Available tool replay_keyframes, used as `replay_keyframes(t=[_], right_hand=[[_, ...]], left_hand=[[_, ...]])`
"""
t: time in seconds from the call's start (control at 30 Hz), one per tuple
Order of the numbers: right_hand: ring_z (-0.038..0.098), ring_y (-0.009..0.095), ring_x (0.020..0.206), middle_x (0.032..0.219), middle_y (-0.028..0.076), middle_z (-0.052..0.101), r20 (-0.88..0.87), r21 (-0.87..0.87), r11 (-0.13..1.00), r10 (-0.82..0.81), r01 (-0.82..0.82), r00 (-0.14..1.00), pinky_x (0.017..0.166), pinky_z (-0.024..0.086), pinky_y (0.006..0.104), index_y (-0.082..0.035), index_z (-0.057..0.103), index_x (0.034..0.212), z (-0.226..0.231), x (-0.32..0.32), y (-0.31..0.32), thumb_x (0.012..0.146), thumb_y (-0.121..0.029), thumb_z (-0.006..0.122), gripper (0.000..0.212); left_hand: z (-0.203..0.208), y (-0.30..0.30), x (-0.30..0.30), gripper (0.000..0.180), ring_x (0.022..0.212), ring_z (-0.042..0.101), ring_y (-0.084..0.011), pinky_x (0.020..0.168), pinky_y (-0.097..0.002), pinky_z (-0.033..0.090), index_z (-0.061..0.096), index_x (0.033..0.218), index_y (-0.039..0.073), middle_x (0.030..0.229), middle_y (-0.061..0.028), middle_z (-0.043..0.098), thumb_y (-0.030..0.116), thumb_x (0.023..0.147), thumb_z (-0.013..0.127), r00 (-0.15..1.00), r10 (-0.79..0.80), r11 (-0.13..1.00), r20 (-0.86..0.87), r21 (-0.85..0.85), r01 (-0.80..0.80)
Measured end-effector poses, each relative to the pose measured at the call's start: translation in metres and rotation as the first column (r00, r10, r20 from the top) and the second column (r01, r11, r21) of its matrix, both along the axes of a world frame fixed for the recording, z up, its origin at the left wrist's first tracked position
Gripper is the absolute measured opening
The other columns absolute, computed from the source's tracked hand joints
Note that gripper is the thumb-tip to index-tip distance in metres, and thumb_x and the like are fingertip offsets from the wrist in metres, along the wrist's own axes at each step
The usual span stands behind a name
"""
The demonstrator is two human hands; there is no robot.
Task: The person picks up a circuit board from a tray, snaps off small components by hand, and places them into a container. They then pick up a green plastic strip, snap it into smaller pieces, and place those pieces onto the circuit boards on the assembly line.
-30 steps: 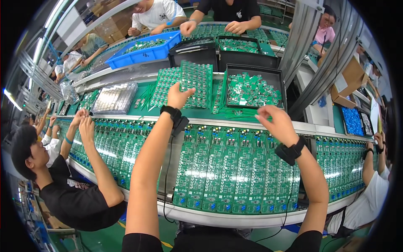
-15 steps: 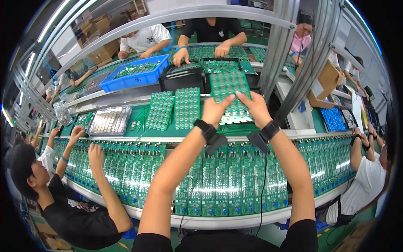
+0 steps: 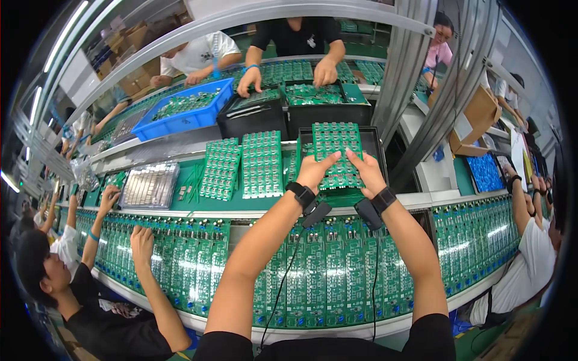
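Between both hands is a green circuit board panel (image 3: pixel 336 139) bearing rows of small components. My left hand (image 3: pixel 314 172) grips its left edge, thumb laid on the face. On the opposite edge, my right hand (image 3: pixel 368 171) is closed the same way. Fingers under the panel are hidden. The panel is over a black tray (image 3: pixel 376 139), whose rim shows behind and to the right; whether they touch I cannot tell. Left of my hands lie two similar panels, one upright in view (image 3: pixel 262 165) and one slightly slanted (image 3: pixel 220 169).
A row of long green circuit boards (image 3: pixel 313 277) fills the line before me. Further left are a clear tray of silvery parts (image 3: pixel 149 185) and a blue bin (image 3: pixel 144 130). Metal posts (image 3: pixel 404 78) rise right of the tray. Co-workers sit opposite and on both sides.
The held panel has come lower and nearer, and more of the black tray's rim shows around it. The view has shifted slightly. Both hands keep their grip.
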State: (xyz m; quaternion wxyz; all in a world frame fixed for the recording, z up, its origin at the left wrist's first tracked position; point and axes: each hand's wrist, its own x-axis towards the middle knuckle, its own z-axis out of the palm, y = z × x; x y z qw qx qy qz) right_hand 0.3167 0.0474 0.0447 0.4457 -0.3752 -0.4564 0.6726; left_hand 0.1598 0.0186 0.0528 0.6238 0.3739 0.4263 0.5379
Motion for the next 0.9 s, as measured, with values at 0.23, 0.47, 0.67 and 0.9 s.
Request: replay_keyframes(t=[0.23,0.47,0.67,0.9], right_hand=[[0.058,0.006,0.072,0.089,0.002,0.061,0.055,0.079,0.997,0.013,-0.017,0.998,0.061,0.048,0.0212,-0.004,0.055,0.1,-0.011,0.009,0.008,0.085,-0.024,0.058,0.026],[0.058,0.006,0.074,0.089,0.001,0.061,0.055,0.013,1.0,-0.008,0.007,0.998,0.063,0.048,0.021,-0.004,0.056,0.099,-0.009,0.006,0.0,0.086,-0.023,0.057,0.023],[0.06,0.008,0.076,0.09,0.003,0.061,0.028,0.193,0.981,0.025,-0.03,0.999,0.066,0.05,0.0235,-0.003,0.055,0.1,-0.008,0.004,-0.002,0.087,-0.024,0.055,0.024],[0.06,0.009,0.076,0.09,0.003,0.061,-0.138,-0.038,0.985,0.159,-0.166,0.978,0.066,0.051,0.0256,-0.003,0.055,0.1,0.009,0.004,0.003,0.086,-0.025,0.057,0.025]], left_hand=[[-0.008,0.006,0.004,0.026,0.082,0.057,-0.0123,0.072,-0.0271,0.046,0.06,0.099,0.005,0.094,-0.0043,0.062,0.021,0.079,0.066,0.99,0.008,0.999,-0.143,0.035,-0.003],[-0.01,0.008,0.002,0.027,0.082,0.057,-0.012,0.073,-0.0272,0.045,0.06,0.099,0.005,0.094,-0.0044,0.062,0.02,0.078,0.067,0.999,-0.017,1.0,-0.03,0.012,0.017],[0.003,0.013,-0.012,0.029,0.087,0.059,-0.0149,0.074,-0.0288,0.048,0.058,0.103,0.003,0.099,-0.0073,0.062,0.013,0.077,0.068,0.988,-0.125,0.992,-0.091,0.016,0.127],[0.001,0.016,-0.009,0.033,0.09,0.06,-0.0173,0.079,-0.0315,0.049,0.056,0.106,0.002,0.101,-0.0084,0.061,0.01,0.076,0.067,0.972,-0.169,0.985,0.165,-0.007,0.172]])
